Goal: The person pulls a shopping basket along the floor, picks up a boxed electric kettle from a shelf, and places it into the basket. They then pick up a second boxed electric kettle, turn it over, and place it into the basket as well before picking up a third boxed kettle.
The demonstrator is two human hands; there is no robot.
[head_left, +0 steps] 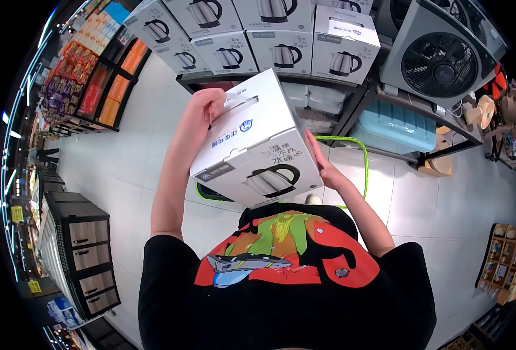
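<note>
I hold a white kettle box (pixel 256 140) tilted in front of my chest, with a picture of a steel kettle on its near face. My left hand (pixel 206 104) grips its upper left edge. My right hand (pixel 323 163) presses flat against its right side. The box hovers above a green-rimmed basket (pixel 360 153) on the floor, mostly hidden behind it.
A shelf ahead carries several identical kettle boxes (pixel 285 49). Boxed fans (pixel 438 55) stand at the right, with a blue plastic bin (pixel 393 127) on the lower shelf. Drawer cabinets (pixel 86 254) stand at the left, snack shelves (pixel 88 70) farther back. The floor is white tile.
</note>
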